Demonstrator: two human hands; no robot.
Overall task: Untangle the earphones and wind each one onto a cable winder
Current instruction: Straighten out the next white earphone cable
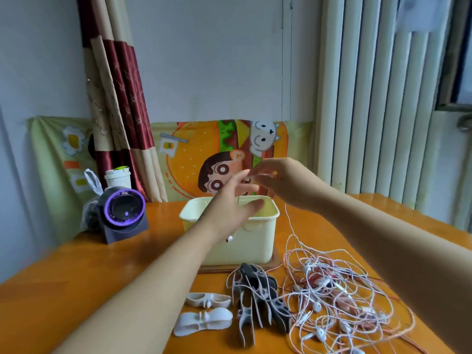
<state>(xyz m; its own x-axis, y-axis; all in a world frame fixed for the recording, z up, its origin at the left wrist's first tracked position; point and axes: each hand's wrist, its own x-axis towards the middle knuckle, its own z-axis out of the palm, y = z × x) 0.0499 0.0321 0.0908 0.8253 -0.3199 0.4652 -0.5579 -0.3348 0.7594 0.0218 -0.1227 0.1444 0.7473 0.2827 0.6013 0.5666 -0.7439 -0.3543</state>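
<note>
Pale pink and white, lying in a loose tangle on the near right part of the orange-brown table (pixel 102 277): the earphones (pixel 332 297). Reaching both arms forward and holding both hands raised above a cream box (pixel 255 244), open-topped and standing at the table's middle. Pinching one thin earphone cable (pixel 288 218) with the curled fingers of the right hand (pixel 278 182), blurred at the fingertips, and trailing it down past the box's right corner into the tangle. Holding the left hand (pixel 235 198) released, fingers straight and spread, thumb over the box's rim, index fingertip just beside the right hand's fingertips; touching the cable or not, impossible to tell. Dangling below the left wrist, in front of the box's wall: a small pale piece (pixel 229 238), too blurred to name. Lying just left of the tangle and touching it, with a few cable loops crossing over: a heap of grey and dark cable winders (pixel 258 297). Lying apart at the heap's left, side by side on bare wood: two white winders (pixel 204 320). Standing at the table's far left: a dark device (pixel 122 213) with a purple-ringed round face, a plastic bag (pixel 89 215) just beside it, a white cup (pixel 118 177) behind. Hanging behind the table: a cartoon-printed cloth (pixel 194 159) and a red and beige curtain (pixel 120 98).
</note>
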